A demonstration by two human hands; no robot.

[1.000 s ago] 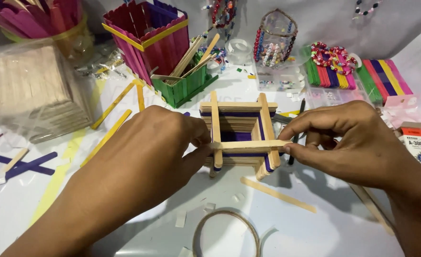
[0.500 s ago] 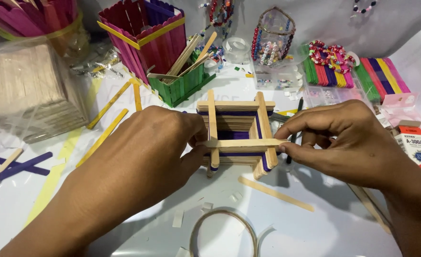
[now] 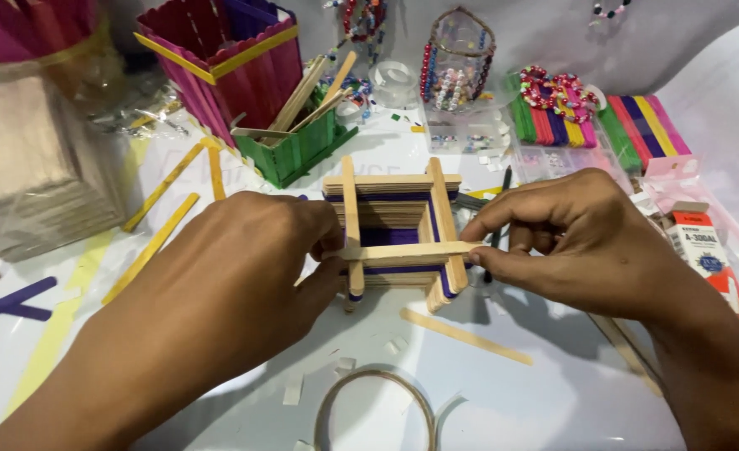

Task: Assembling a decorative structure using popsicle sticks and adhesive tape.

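A plain wooden stick (image 3: 407,250) is held level across the near side of a square stack of craft sticks (image 3: 394,230) standing at the middle of the white table (image 3: 553,401); the stack is built of plain and purple layers with a hollow centre. The left hand (image 3: 244,276) has its thumb and forefinger clamped on the left end of the stick, and the right hand (image 3: 578,246) has its thumb and forefinger pinched together on the right end, so both ends are gripped at once. The stick appears to rest on the two upright-running sticks of the top layer, crossing them near their front ends. For the laying to be done well, the stick should be kept parallel to the far crosspiece (image 3: 390,184), with equal overhang left at both sides, and pressed down evenly from both ends so that the layers below are not skewed; the stack leans slightly at its right front corner, so light, balanced pressure is judged wise. A loose plain stick (image 3: 465,336) lies on the table just in front of the stack, a roll of tape (image 3: 375,409) lies nearer the viewer, and a green stick box (image 3: 298,150) stands behind
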